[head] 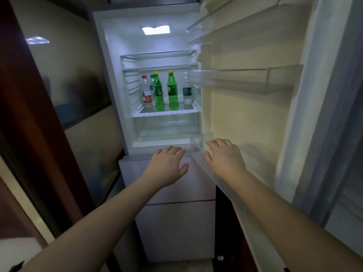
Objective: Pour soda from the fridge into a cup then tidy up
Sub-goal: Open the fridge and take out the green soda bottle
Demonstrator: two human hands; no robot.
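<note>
The two green soda bottles (165,91) stand untouched on a glass shelf (167,112) deep inside the fridge (117,75), between clear water bottles (147,91). The fridge door (245,107) is already swung open. Both the left hand (169,163) and right hand (224,158) reach forward with fingers relaxed, holding nothing, so fetching, pouring and tidying all appear to remain; no cup is visible.

wall (64,61): beige, glossy | door frame (25,107): dark red-brown
</note>
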